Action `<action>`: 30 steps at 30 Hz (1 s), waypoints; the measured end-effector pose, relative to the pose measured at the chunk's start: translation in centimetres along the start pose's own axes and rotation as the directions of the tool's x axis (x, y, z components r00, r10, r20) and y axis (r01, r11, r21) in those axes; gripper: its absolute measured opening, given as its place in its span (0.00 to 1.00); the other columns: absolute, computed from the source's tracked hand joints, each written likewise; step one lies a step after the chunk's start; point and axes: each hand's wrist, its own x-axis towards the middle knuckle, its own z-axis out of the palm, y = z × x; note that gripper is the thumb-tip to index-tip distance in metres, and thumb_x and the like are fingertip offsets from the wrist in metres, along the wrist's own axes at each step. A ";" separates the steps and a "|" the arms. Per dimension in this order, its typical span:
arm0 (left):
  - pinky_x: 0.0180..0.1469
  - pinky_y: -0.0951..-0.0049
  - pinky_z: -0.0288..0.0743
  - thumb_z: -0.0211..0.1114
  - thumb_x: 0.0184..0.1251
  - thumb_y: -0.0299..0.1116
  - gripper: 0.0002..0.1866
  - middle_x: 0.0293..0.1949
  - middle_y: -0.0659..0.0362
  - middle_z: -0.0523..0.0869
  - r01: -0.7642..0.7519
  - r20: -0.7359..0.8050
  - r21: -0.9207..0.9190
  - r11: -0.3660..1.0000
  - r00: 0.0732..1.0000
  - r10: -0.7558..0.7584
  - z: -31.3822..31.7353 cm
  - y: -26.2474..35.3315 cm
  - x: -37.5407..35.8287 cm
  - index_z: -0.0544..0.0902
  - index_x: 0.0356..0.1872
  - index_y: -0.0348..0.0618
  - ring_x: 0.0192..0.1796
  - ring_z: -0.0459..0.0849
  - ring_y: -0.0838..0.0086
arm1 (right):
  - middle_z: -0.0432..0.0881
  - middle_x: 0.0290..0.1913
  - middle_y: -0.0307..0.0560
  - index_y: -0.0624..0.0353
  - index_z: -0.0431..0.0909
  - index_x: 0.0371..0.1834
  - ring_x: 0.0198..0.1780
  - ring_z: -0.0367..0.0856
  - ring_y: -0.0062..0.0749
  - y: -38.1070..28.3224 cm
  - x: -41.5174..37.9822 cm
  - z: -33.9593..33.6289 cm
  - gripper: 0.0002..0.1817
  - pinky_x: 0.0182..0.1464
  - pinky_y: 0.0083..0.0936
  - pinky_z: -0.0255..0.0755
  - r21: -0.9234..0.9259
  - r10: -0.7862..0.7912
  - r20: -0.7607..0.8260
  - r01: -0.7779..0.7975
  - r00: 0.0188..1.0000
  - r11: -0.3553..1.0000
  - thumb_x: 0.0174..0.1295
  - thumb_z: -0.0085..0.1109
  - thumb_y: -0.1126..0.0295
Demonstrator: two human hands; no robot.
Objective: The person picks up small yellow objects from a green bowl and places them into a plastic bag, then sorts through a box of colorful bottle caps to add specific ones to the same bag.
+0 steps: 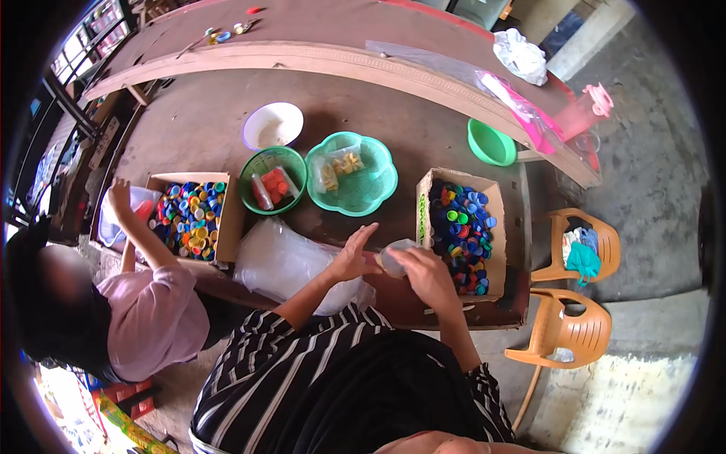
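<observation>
My right hand [429,278] is closed on a small transparent plastic bag [396,257] over the table's near edge; what is inside it is hard to make out. Just left of that bag, my left hand [352,259] has its fingers stretched out and holds nothing. Beneath my left forearm lies a stack of transparent plastic sheeting or bags [276,261]. To the right of my right hand stands a cardboard box [495,250] full of bottle caps [463,231], mostly blue, some green and red.
A green flower-shaped basin [370,198] holds bagged yellow pieces, and a green basket [249,170] holds red ones. Behind are a white bowl [283,113] and green bowl [491,144]. At left, a person [155,318] sits by another caps box [231,227]. Orange chairs [575,333] stand right.
</observation>
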 end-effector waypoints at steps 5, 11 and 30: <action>0.66 0.55 0.73 0.78 0.49 0.27 0.28 0.52 0.50 0.86 0.078 0.229 -0.256 0.964 0.973 -0.018 -1.3 3.4 2.9 0.84 0.56 0.39 0.59 0.82 0.55 | 0.81 0.55 0.49 0.57 0.81 0.56 0.54 0.81 0.47 -0.2 -0.4 -0.1 0.22 0.57 0.38 0.76 0.027 0.028 -0.045 -0.027 0.999 0.999 0.57 0.71 0.69; 0.48 0.69 0.80 0.74 0.54 0.21 0.11 0.39 0.55 0.85 0.080 0.175 -0.317 0.945 0.984 -0.024 0.6 0.2 3.3 0.86 0.40 0.36 0.44 0.86 0.68 | 0.73 0.66 0.54 0.61 0.66 0.69 0.64 0.77 0.46 3.7 -4.1 0.1 0.47 0.66 0.40 0.71 0.292 0.436 -0.200 -0.372 0.877 0.881 0.46 0.83 0.61; 0.49 0.64 0.80 0.76 0.55 0.32 0.13 0.39 0.52 0.89 0.306 0.471 -0.137 0.942 0.857 -0.210 -2.8 1.0 -6.2 0.86 0.38 0.36 0.44 0.88 0.65 | 0.86 0.49 0.56 0.64 0.82 0.54 0.51 0.86 0.41 2.3 -13.6 13.3 0.23 0.56 0.36 0.76 0.571 0.521 0.261 -0.565 0.813 0.595 0.60 0.71 0.61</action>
